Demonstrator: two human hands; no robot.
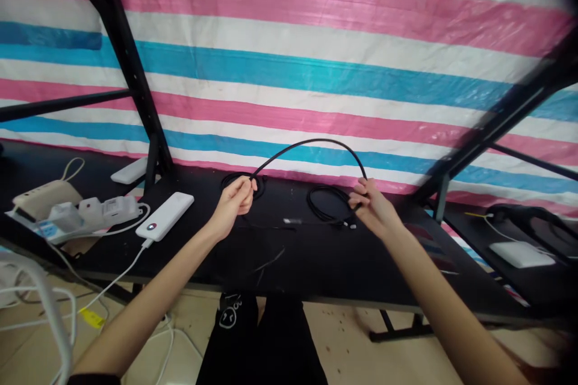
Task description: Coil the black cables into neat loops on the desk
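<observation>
A black cable [311,143] arches up between my two hands over a black table [289,264]. My left hand [235,200] is closed on one end of the arch, in front of a small coil of the same cable [262,183]. My right hand [371,203] pinches the other end, just right of a second black coil [327,204] lying on the table. Small connector ends [350,225] rest below my right hand.
A white power bank [165,215] with a white lead lies left of my left hand. Further left are white chargers [97,210] and a beige box [43,197]. Black frame posts [130,66] rise at left and right. A striped tarp [316,42] hangs behind.
</observation>
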